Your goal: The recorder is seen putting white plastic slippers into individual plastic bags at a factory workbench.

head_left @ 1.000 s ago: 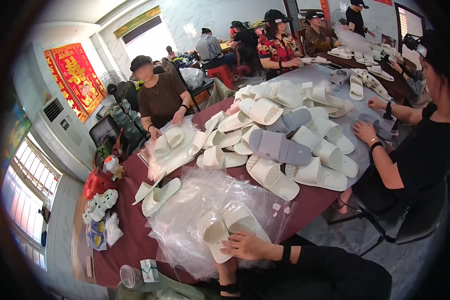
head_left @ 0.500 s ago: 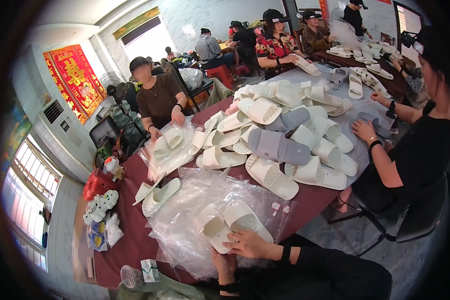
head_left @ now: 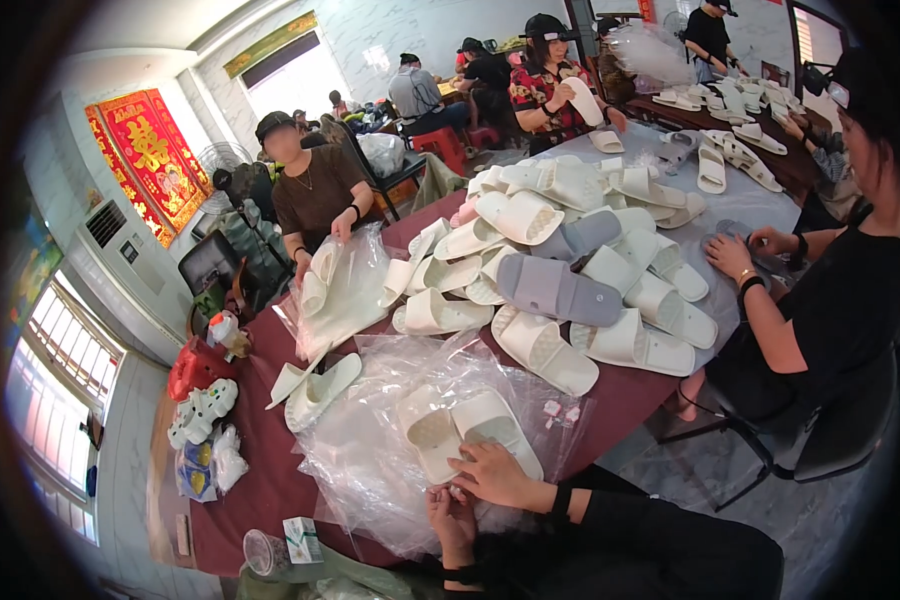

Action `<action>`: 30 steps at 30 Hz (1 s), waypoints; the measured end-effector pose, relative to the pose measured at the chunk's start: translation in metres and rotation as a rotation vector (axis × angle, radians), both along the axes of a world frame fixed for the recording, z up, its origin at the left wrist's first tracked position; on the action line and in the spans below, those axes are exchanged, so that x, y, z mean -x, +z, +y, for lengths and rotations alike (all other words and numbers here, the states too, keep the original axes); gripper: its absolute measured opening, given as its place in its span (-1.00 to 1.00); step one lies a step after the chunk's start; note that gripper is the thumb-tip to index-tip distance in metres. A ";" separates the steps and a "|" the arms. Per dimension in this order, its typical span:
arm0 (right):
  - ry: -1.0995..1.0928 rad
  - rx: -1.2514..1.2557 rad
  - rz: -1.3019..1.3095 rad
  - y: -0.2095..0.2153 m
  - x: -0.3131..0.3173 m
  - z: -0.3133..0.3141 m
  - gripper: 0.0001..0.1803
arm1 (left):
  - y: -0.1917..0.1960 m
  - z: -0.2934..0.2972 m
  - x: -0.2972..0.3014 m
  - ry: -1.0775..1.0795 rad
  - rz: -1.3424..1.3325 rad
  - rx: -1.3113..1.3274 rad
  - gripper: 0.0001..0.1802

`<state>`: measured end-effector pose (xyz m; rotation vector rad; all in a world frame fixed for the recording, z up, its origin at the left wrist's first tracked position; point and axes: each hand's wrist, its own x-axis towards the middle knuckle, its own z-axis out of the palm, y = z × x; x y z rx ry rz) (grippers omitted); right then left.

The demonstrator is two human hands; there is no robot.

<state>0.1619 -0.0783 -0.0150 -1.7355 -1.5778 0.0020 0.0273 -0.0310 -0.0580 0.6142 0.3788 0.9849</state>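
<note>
A pair of white slippers lies side by side on a heap of clear plastic bags in front of me. Whether film covers the pair, I cannot tell. My right hand lies across the heel ends, its fingers stretched out over the soles. Just below the left slipper's heel is my left hand, palm up with its fingers curled together. What those fingers pinch, if anything, is too small to make out.
A large pile of white slippers with grey slippers covers the table's middle. Another white pair sits at the left. Small white tags lie to the right. A plastic cup and small box stand near the front edge. Co-workers sit around.
My left hand has slid down off the slipper's heel, and my right hand has shifted slightly. Across the table, a co-worker has raised a slipper; another has tilted up a bagged pair.
</note>
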 end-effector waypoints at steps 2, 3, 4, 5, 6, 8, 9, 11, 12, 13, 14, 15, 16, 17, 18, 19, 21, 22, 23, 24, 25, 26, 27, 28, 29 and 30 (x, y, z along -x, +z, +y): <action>-0.011 -0.010 -0.029 -0.006 -0.003 -0.001 -0.63 | 0.010 -0.001 -0.005 -0.005 -0.028 0.032 -0.93; -0.022 -0.024 -0.059 -0.007 -0.004 -0.001 -0.62 | 0.009 0.000 -0.005 -0.006 -0.028 0.033 -0.93; -0.022 -0.023 -0.060 -0.008 -0.005 -0.001 -0.62 | 0.007 0.000 -0.004 -0.014 -0.024 0.028 -0.93; -0.004 0.008 -0.032 -0.008 -0.007 -0.001 -0.60 | 0.006 0.001 -0.004 -0.022 -0.019 0.022 -0.94; 0.016 0.040 -0.001 -0.004 -0.007 -0.001 -0.58 | 0.006 0.000 -0.004 -0.022 -0.018 0.022 -0.94; -0.051 -0.028 -0.029 0.005 -0.008 -0.002 -0.54 | 0.007 -0.001 -0.004 0.062 0.082 0.071 -0.95; -0.114 -0.097 -0.058 0.014 -0.008 -0.001 -0.51 | 0.006 0.001 -0.002 0.065 0.083 0.069 -0.95; -0.048 -0.128 -0.175 0.038 -0.016 -0.001 -0.46 | 0.000 0.003 0.000 -0.054 -0.029 -0.048 -0.93; 0.012 -0.158 -0.293 0.044 -0.019 -0.002 -0.42 | -0.003 0.003 0.001 -0.056 -0.030 -0.049 -0.93; 0.010 -0.159 -0.293 0.038 -0.020 0.001 -0.42 | -0.006 0.004 0.002 -0.019 0.027 -0.024 -0.96; 0.035 -0.047 -0.323 0.025 -0.021 0.007 -0.42 | -0.009 0.004 0.003 0.018 0.084 0.002 -0.93; 0.058 0.067 -0.352 0.020 -0.022 0.010 -0.43 | -0.005 0.003 0.001 0.016 0.084 0.001 -0.93; 0.055 0.067 -0.351 0.014 -0.022 0.012 -0.43 | 0.001 0.000 0.000 -0.010 0.078 0.038 -0.85; 0.031 0.076 -0.345 0.007 -0.022 0.013 -0.51 | 0.004 -0.001 -0.002 -0.037 0.072 0.076 -0.77; 0.015 0.081 -0.339 0.008 -0.020 0.015 -0.59 | 0.001 -0.001 0.000 -0.032 0.072 0.073 -0.77; 0.019 0.078 -0.339 0.008 -0.019 0.017 -0.59 | -0.007 -0.001 0.003 -0.046 0.060 0.041 -0.69; -0.007 0.040 -0.300 0.008 -0.015 0.019 -0.66 | -0.014 0.001 0.003 -0.059 0.049 0.008 -0.60; -0.005 0.039 -0.299 0.007 -0.015 0.020 -0.66 | -0.016 0.003 0.002 -0.078 0.110 -0.139 -0.58; 0.016 0.005 -0.257 0.006 -0.017 0.021 -0.64 | -0.018 0.003 0.002 -0.097 0.171 -0.286 -0.55; 0.031 -0.026 -0.217 0.008 -0.020 0.021 -0.59 | -0.015 0.001 -0.002 -0.101 0.169 -0.285 -0.55; 0.028 -0.024 -0.217 0.009 -0.022 0.020 -0.59 | -0.011 -0.002 -0.005 -0.091 0.297 -0.341 -0.54; 0.053 -0.116 -0.034 0.009 -0.022 0.018 -0.61 | -0.007 -0.005 -0.007 -0.081 0.425 -0.397 -0.52; 0.084 -0.207 0.150 0.015 -0.023 0.014 -0.63 | 0.002 -0.007 -0.007 -0.086 0.411 -0.305 -0.58; 0.086 -0.205 0.149 0.020 -0.023 0.009 -0.63 | 0.005 -0.008 -0.009 -0.084 0.410 -0.303 -0.58; 0.117 -0.217 0.222 0.026 -0.022 0.002 -0.64 | 0.008 -0.010 -0.011 -0.007 0.372 -0.248 -0.62; 0.141 -0.230 0.293 0.030 -0.022 -0.005 -0.66 | 0.012 -0.011 -0.013 0.064 0.333 -0.194 -0.65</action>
